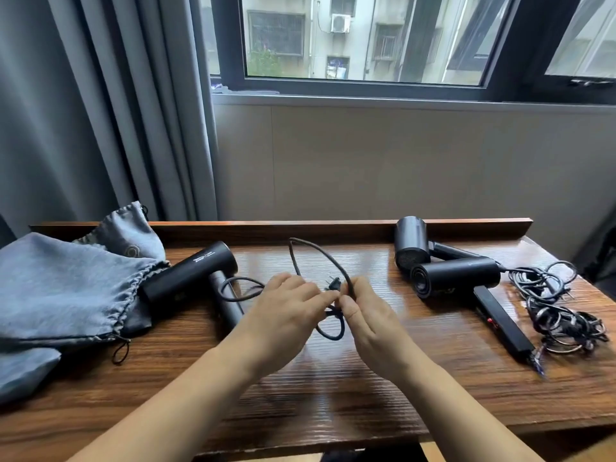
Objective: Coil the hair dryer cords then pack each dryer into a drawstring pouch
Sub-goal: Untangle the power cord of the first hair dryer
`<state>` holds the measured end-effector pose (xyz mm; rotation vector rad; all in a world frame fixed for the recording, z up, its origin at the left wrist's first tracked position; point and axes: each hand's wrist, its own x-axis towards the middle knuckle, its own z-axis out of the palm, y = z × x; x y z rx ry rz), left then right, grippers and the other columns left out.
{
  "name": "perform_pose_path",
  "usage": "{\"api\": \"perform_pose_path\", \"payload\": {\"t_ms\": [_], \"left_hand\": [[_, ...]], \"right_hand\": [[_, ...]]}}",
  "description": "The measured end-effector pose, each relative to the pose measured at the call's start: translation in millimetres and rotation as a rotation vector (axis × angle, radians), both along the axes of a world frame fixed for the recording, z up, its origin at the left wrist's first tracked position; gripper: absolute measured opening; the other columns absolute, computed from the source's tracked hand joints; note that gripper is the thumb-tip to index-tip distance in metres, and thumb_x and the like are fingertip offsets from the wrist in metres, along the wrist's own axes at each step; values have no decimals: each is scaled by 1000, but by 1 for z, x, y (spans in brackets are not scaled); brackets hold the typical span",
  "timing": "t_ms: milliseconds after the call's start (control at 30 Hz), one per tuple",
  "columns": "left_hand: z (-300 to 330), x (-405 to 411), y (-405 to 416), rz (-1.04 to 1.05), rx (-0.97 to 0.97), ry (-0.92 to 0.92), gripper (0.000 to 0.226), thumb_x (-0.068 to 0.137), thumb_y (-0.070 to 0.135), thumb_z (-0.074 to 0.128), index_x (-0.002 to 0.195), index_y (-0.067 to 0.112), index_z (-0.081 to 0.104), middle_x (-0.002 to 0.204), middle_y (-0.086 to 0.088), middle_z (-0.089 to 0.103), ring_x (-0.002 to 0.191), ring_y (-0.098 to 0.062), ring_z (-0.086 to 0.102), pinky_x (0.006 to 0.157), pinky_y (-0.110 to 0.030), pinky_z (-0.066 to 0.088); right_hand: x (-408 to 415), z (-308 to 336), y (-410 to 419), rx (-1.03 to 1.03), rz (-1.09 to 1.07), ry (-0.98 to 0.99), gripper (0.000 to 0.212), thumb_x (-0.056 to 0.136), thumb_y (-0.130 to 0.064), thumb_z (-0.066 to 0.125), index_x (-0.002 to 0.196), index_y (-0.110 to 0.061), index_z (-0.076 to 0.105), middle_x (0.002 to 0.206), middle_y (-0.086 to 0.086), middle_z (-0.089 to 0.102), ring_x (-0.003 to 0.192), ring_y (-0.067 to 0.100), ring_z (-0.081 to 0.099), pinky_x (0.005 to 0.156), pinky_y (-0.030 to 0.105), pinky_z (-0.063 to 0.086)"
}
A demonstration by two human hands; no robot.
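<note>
A black hair dryer [196, 273] lies left of centre on the wooden table [333, 395], its nozzle end resting on grey drawstring pouches [66, 288]. Its black cord [316, 258] loops up over the middle of the table. My left hand [286, 305] and my right hand [363, 311] both pinch this cord close together, near its plug [334, 284]. A small loop of cord hangs below my fingers. Two more black dryers [453, 275] lie at the right, one behind the other [411, 241].
A tangle of black cords [553, 305] lies at the table's right edge beside the long dryer handle [500, 318]. A raised wooden lip runs along the table's back. Grey curtains hang at the left; a window and wall stand behind.
</note>
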<state>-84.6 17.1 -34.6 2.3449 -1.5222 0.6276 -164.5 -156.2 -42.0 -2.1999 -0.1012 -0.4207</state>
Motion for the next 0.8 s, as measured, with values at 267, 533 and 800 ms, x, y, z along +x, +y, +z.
{"api": "perform_pose_path", "payload": {"t_ms": [267, 533, 800], "left_hand": [[23, 13, 20, 204, -546, 460, 13, 97, 19, 59, 97, 18, 72, 88, 9, 70, 84, -4, 61, 79, -23, 48], [41, 23, 46, 385, -516, 464, 13, 97, 29, 50, 92, 28, 62, 74, 11, 60, 75, -7, 54, 78, -37, 44], [50, 10, 51, 45, -528, 709, 19, 93, 40, 50, 101, 32, 64, 86, 5, 62, 91, -21, 59, 89, -43, 47]], "right_hand": [[-11, -17, -24, -189, -250, -165, 12, 92, -31, 45, 87, -22, 51, 97, -10, 51, 98, 10, 46, 91, 17, 33], [-10, -12, -38, 642, -402, 103, 4, 99, -11, 57, 102, -7, 57, 77, 8, 73, 64, 16, 66, 56, 29, 48], [-2, -6, -35, 666, -365, -1, 14, 103, -10, 49, 95, -22, 49, 69, 5, 55, 49, 13, 43, 43, 26, 34]]}}
